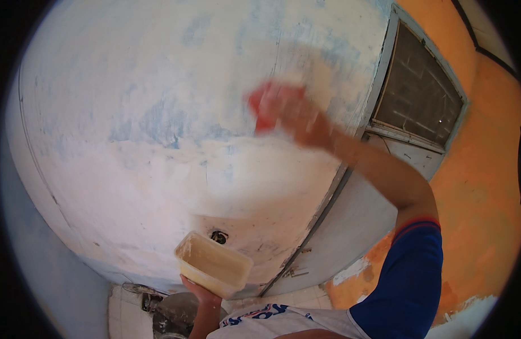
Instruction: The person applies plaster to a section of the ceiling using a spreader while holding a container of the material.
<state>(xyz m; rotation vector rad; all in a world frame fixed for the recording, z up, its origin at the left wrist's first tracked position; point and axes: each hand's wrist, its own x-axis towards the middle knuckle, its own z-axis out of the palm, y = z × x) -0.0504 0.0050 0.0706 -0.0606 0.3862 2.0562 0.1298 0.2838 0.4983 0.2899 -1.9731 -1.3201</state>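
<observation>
My right hand [308, 121] is raised at the wall, blurred by motion. It grips a flat red scraper-like tool [267, 101], whose exact shape is smeared. The tool is at or close to the wall [91, 186], which has white and cream filler with bluish patches. Lower down, my left hand [202, 291] supports a cream rectangular plastic tub [212, 277] from beneath. Pale residue coats the inside of the tub, which tilts with its opening toward me. The fingers under it are partly hidden.
Behind the tub's rim, the wall has a round dark hole [219, 237]. A grey door [351, 198] with a dark panel [421, 85] stands to the right, beside an orange wall [481, 181]. Below are a greyish round container [184, 309] and pale floor tiles [123, 311].
</observation>
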